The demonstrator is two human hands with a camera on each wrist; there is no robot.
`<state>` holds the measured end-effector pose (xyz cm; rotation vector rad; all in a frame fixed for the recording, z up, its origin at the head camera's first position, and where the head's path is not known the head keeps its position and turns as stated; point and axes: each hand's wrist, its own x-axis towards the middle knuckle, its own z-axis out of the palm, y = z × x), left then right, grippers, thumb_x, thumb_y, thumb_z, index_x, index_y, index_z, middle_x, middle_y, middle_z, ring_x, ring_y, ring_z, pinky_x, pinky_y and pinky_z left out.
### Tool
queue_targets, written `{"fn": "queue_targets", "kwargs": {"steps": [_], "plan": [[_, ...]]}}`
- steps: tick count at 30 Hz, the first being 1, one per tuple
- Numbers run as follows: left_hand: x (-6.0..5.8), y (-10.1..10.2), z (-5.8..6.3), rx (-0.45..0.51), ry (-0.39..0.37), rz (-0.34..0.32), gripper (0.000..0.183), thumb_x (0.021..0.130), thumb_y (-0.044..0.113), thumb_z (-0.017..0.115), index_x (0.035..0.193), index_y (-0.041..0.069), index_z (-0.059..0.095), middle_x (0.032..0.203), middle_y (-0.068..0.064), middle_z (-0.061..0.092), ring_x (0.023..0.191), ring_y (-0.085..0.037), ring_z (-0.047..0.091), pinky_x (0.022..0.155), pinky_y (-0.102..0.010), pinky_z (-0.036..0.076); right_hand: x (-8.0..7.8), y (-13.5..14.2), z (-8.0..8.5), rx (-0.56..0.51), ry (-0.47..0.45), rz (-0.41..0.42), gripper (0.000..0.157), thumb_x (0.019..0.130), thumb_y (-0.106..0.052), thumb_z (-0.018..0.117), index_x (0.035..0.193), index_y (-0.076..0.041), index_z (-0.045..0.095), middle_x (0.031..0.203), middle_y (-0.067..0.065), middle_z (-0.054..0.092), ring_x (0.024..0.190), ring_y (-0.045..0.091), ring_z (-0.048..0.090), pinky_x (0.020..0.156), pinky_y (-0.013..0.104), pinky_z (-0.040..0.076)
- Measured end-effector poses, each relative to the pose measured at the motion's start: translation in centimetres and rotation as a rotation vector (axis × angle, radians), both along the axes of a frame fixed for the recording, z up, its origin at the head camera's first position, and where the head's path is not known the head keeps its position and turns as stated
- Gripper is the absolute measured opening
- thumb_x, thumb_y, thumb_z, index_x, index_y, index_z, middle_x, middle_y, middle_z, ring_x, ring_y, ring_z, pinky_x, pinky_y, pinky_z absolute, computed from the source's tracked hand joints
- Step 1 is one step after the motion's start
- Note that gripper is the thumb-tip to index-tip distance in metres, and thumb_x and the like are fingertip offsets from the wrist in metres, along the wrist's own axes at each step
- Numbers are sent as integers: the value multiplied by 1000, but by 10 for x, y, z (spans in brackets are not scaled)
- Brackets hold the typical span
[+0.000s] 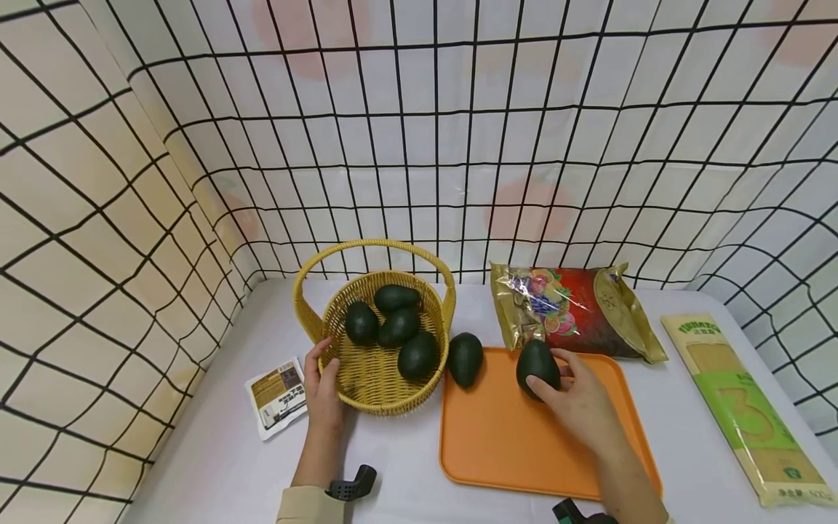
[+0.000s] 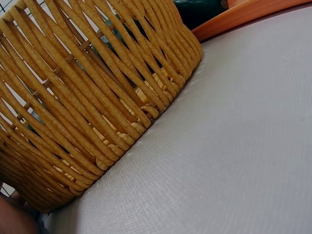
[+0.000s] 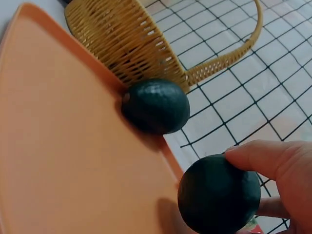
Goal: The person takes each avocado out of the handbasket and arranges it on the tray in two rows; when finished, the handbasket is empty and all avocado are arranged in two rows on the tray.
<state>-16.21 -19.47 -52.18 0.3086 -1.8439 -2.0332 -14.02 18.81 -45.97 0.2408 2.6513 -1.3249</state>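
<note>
The held avocado (image 1: pixel 538 366) (dark green) is right of the upright yellow basket (image 1: pixel 373 372).

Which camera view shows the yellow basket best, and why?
The head view: it shows the basket nearly whole, with its full handle and four avocados inside. The left wrist view gives only a close piece of woven side; the right wrist view, part of the outer side and of the handle.
</note>
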Motion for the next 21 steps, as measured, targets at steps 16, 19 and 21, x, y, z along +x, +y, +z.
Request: {"fn": "queue_targets", "kwargs": {"steps": [16,19,21], "plan": [[-1,0,-1,18,2,-7,40,104,7,40,144,5,45,160,-8,35,149,-26,31,100,-14,38,-13,10,-18,87,-40,-19,94,88,-70,63,154,-7,38,138,29,55,118,41,60,98,59,48],[-1,0,-1,22,6,-11,40,104,7,39,144,5,45,161,-8,35,149,-27,31,100,-14,39,-14,10,-18,92,-33,-19,93,89,-70,62,153,-6,38,140,31,54,121,43,60,101,61,46],[-1,0,0,15,3,-10,40,104,7,40,144,6,45,161,-8,35,150,-27,31,100,-14,38,-14,10,-19,95,-30,-15,93,90,-69,61,154,-6,37,142,32,52,124,45,59,103,63,45]]}}
